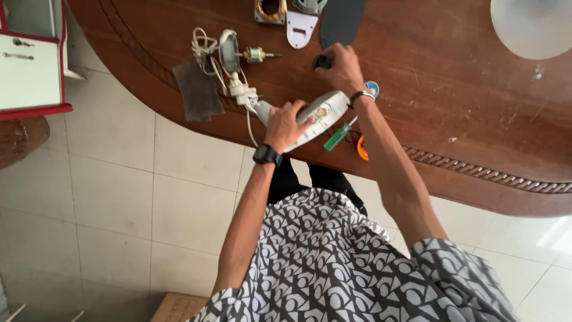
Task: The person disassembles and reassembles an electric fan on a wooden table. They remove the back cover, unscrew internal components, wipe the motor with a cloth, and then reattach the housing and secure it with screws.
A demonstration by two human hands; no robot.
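My left hand point(285, 123), with a black watch on its wrist, grips a white elongated appliance housing point(322, 112) lying at the near edge of the brown wooden table point(465, 101). My right hand point(344, 68), with a bracelet on its wrist, reaches further onto the table and rests on a small black part point(322, 61). A green-handled screwdriver point(337, 136) lies at the table edge just under my right forearm. The housing's white cord point(204, 45) runs left to a round part and a small motor rotor point(257, 55).
A grey cloth point(198, 91) lies left of the cord. A white plate point(301, 28), a dark oval disc point(341, 19), a copper-wound coil point(270, 9) and a white dome point(532, 25) sit at the far side. A red-and-white cabinet point(30, 65) stands left on the tiled floor.
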